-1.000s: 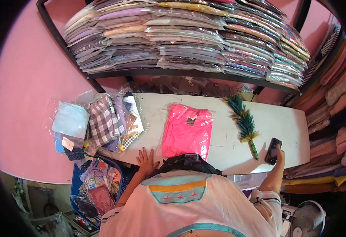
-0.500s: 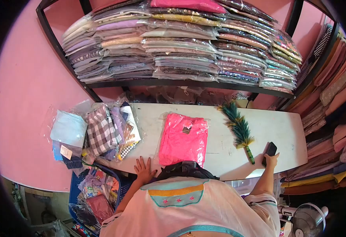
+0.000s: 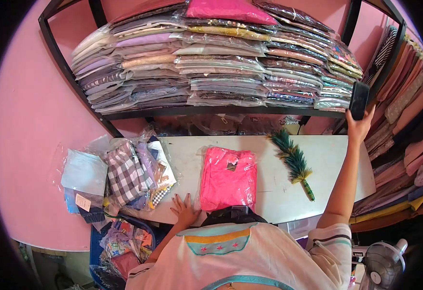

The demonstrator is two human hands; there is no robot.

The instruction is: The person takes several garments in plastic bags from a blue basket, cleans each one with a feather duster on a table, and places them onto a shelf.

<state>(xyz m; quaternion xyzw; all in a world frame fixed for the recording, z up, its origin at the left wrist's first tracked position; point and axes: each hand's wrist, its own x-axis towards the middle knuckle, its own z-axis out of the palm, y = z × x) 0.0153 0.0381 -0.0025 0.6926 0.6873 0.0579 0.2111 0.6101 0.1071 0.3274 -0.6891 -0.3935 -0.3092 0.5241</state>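
Right hand (image 3: 359, 124) raised w/ arm outstretched, grip closed on a phone (image 3: 359, 100), held up at the right end of the shelf (image 3: 221, 110). Left hand (image 3: 184, 210) flat, fingers spread, on the surface (image 3: 327, 159) edge just beside a pink packet (image 3: 228, 178).

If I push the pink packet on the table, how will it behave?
The pink packet probably slides easily, since its clear plastic wrap looks glossy on the smooth white table. It likely sags when lifted, being folded cloth. It lies flat, so rolling seems unlikely.

Black phone (image 3: 359, 100) upright, raised beside shelf stacks.
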